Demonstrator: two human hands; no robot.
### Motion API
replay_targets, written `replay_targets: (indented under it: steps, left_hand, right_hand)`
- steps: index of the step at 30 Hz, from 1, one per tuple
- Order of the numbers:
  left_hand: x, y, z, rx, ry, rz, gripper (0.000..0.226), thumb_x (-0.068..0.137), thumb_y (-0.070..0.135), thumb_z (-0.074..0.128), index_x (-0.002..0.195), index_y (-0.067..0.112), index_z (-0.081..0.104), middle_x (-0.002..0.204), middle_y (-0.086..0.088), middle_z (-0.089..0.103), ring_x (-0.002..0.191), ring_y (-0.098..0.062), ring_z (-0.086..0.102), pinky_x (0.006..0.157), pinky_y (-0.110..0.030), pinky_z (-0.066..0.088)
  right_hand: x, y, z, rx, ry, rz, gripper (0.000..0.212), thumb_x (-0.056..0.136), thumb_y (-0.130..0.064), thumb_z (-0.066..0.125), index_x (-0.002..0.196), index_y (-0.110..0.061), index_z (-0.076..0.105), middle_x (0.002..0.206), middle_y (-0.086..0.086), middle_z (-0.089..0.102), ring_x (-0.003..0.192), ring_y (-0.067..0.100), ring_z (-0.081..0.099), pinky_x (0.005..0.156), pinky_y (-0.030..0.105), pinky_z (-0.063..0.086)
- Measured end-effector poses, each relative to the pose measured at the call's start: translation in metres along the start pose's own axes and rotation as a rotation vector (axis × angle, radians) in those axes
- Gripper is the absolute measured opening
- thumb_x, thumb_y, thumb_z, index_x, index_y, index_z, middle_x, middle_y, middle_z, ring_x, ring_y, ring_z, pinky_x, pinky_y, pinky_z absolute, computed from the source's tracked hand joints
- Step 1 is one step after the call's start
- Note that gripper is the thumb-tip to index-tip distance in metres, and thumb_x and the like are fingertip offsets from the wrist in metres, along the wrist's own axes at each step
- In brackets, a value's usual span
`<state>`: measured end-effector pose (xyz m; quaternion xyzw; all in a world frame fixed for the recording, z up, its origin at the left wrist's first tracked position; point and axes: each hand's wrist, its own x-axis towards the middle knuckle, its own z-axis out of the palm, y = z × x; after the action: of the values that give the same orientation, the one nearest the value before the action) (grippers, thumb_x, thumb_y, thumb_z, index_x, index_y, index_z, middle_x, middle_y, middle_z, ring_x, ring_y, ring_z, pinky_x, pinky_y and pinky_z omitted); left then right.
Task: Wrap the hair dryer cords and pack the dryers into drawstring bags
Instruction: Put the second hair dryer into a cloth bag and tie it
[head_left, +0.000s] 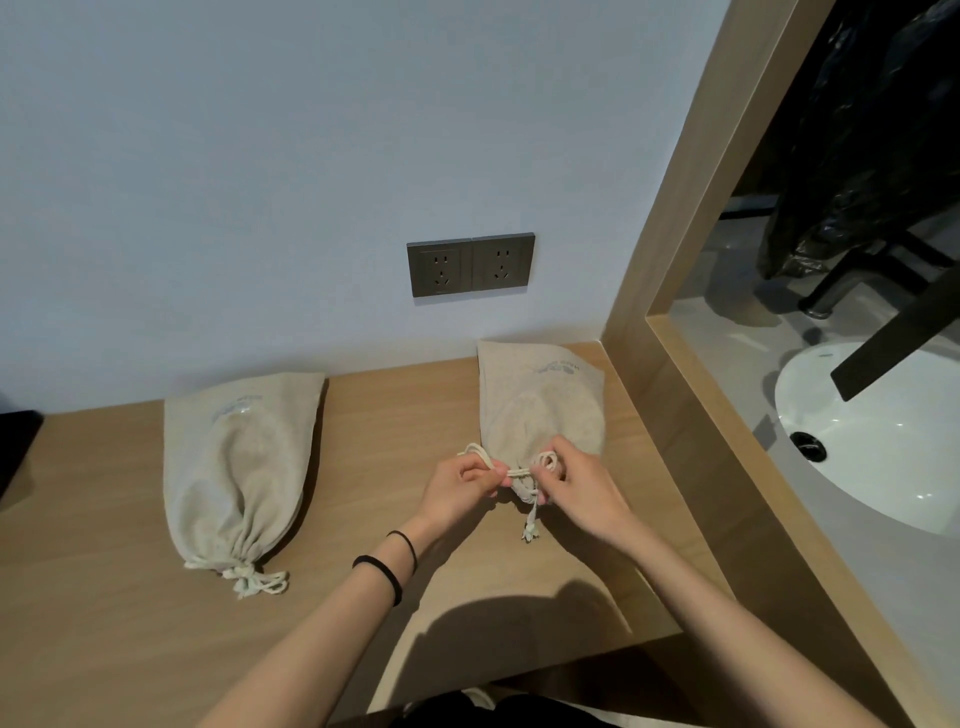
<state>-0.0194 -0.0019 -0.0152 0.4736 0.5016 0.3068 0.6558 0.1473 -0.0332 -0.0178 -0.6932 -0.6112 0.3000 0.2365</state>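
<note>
Two bare forearms (322, 649) extend from the lower edge over the wooden counter (104, 623). At left lies the left bag (234, 467) — mouth gathered, cord knotted — well apart from the hands. The left hand (460, 491) pinches one loop of the drawstring (519, 472). The right hand (582, 488) pinches the other loop at the cinched mouth of the right bag (543, 410). A washbasin (872, 441) occupies the far right.

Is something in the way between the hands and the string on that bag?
No, nothing visible. The left hand and right hand already pinch the string at the right bag's gathered mouth. The other bag lies apart.
</note>
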Motion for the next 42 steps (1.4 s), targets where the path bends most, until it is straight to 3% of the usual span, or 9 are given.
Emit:
replay_targets:
  steps: [5, 11, 14, 17, 21, 24, 26, 30, 42]
  left_hand:
    - [-0.006, 0.004, 0.010, 0.184, -0.174, -0.015, 0.014, 0.091, 0.005, 0.059, 0.098, -0.006, 0.063, 0.076, 0.000, 0.067, 0.054, 0.008, 0.060, 0.052, -0.007, 0.041]
    - [-0.009, -0.001, 0.016, 0.295, -0.338, -0.096, 0.011, 0.091, 0.009, 0.059, 0.099, 0.004, 0.064, 0.065, 0.014, 0.069, 0.052, 0.005, 0.060, 0.048, -0.006, 0.039]
    - [-0.009, -0.005, 0.017, 0.330, -0.307, -0.096, 0.005, 0.093, 0.013, 0.057, 0.092, 0.011, 0.062, 0.072, 0.009, 0.069, 0.051, 0.004, 0.059, 0.047, -0.007, 0.039]
    - [-0.005, -0.008, 0.013, 0.440, -0.124, -0.063, 0.018, 0.095, 0.023, 0.053, 0.082, 0.014, 0.061, 0.062, 0.008, 0.068, 0.052, 0.001, 0.060, 0.060, -0.017, 0.047]
    - [-0.002, 0.008, 0.009, 0.769, 0.169, 0.281, 0.032, 0.096, 0.031, 0.048, 0.070, 0.014, 0.055, 0.059, 0.004, 0.054, 0.054, -0.010, 0.047, 0.053, -0.022, 0.037]
    - [0.009, 0.028, 0.024, 0.914, -0.089, 0.478, 0.024, 0.099, 0.022, 0.042, 0.112, 0.019, 0.062, 0.109, 0.003, 0.065, 0.102, -0.012, 0.054, 0.090, -0.030, 0.042]
    - [0.023, 0.029, 0.036, 1.038, -0.233, 0.456, 0.033, 0.100, 0.019, 0.037, 0.123, 0.027, 0.059, 0.123, 0.007, 0.062, 0.116, -0.014, 0.050, 0.097, -0.037, 0.036]
    - [0.042, 0.028, 0.051, 0.984, -0.325, 0.341, 0.031, 0.100, 0.020, 0.038, 0.118, 0.021, 0.063, 0.117, -0.001, 0.065, 0.110, -0.023, 0.055, 0.096, -0.045, 0.040]
    - [0.046, 0.035, 0.058, 0.701, -0.419, 0.236, 0.021, 0.091, 0.006, 0.057, 0.111, 0.004, 0.065, 0.111, -0.020, 0.064, 0.070, 0.003, 0.048, 0.064, -0.005, 0.039]
  right_hand:
    - [-0.006, 0.002, -0.020, 0.453, -0.016, 0.272, 0.011, 0.084, -0.011, 0.067, 0.092, -0.005, 0.063, 0.070, 0.002, 0.071, 0.061, 0.006, 0.065, 0.064, 0.022, 0.053]
    - [-0.013, 0.007, -0.026, 0.584, -0.074, 0.450, 0.023, 0.071, -0.009, 0.080, 0.091, -0.010, 0.071, 0.074, 0.000, 0.067, 0.064, 0.006, 0.056, 0.058, 0.016, 0.044]
    - [-0.016, 0.009, -0.027, 0.524, -0.046, 0.333, 0.017, 0.069, -0.005, 0.081, 0.080, -0.010, 0.067, 0.072, 0.000, 0.068, 0.066, 0.008, 0.061, 0.060, 0.013, 0.048]
    - [-0.017, 0.015, -0.029, 0.381, -0.007, 0.194, 0.019, 0.070, -0.006, 0.081, 0.072, -0.015, 0.065, 0.070, 0.005, 0.070, 0.065, 0.017, 0.063, 0.067, 0.032, 0.051]
    - [-0.016, 0.019, -0.032, 0.118, 0.067, 0.054, 0.018, 0.074, -0.015, 0.079, 0.073, -0.024, 0.063, 0.075, -0.004, 0.070, 0.074, 0.013, 0.066, 0.071, 0.033, 0.052]
    - [-0.017, 0.017, -0.035, 0.035, 0.127, -0.047, 0.020, 0.077, -0.016, 0.076, 0.075, -0.028, 0.061, 0.075, -0.009, 0.067, 0.073, 0.008, 0.063, 0.067, 0.031, 0.052]
    - [-0.017, 0.016, -0.037, 0.012, 0.178, -0.101, 0.016, 0.081, -0.016, 0.072, 0.082, -0.027, 0.060, 0.079, -0.010, 0.065, 0.075, 0.008, 0.062, 0.066, 0.029, 0.051]
    - [-0.020, 0.016, -0.037, 0.017, 0.313, -0.125, 0.014, 0.084, -0.012, 0.069, 0.095, -0.019, 0.064, 0.086, -0.008, 0.063, 0.077, 0.005, 0.058, 0.066, 0.024, 0.051]
    - [-0.020, 0.032, -0.039, -0.164, 0.330, -0.347, 0.018, 0.078, -0.003, 0.072, 0.093, -0.010, 0.070, 0.089, 0.002, 0.065, 0.079, 0.017, 0.063, 0.066, 0.038, 0.055]
